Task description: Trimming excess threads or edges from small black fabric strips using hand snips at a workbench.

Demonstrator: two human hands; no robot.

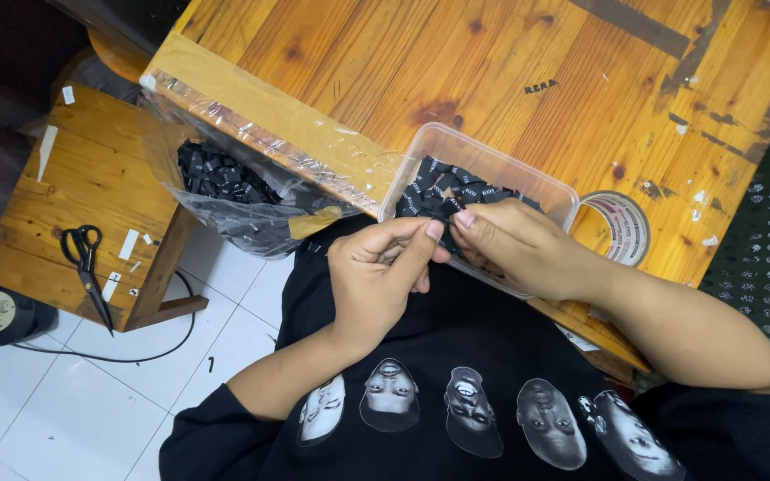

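My left hand (380,267) and my right hand (514,245) meet just in front of a clear plastic container (456,151) at the near edge of the wooden table (492,62). Together their fingertips pinch one small black fabric label (446,221). The container holds a heap of the same black labels with white marks (443,187). My right hand lies over the container's near rim.
A clear plastic bag (225,196) full of black labels hangs off the table's taped left edge. A tape roll (621,227) lies right of the container. Black scissors (86,267) rest on a low wooden stool (82,187); a cable (135,356) crosses the white tile floor.
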